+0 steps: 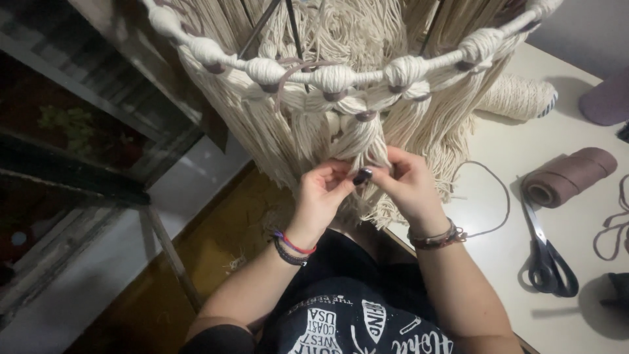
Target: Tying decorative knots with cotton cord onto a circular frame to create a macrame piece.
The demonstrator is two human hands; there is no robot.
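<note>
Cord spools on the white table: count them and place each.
2. A mauve cord spool lies on its side above the scissors; a cream spool lies behind the hanging cream cords. Others may be hidden or cut off.

**Bright centre, dark left edge**

Light fell from above and ahead, so the cream cotton cord fringe (341,98) and the white tabletop (498,275) were bright, close to washed out. The black-handled steel scissors (547,252) cast a soft shadow. The left side lay dim and murky. Edges bowed slightly; focus was soft throughout, without motion blur.
</note>
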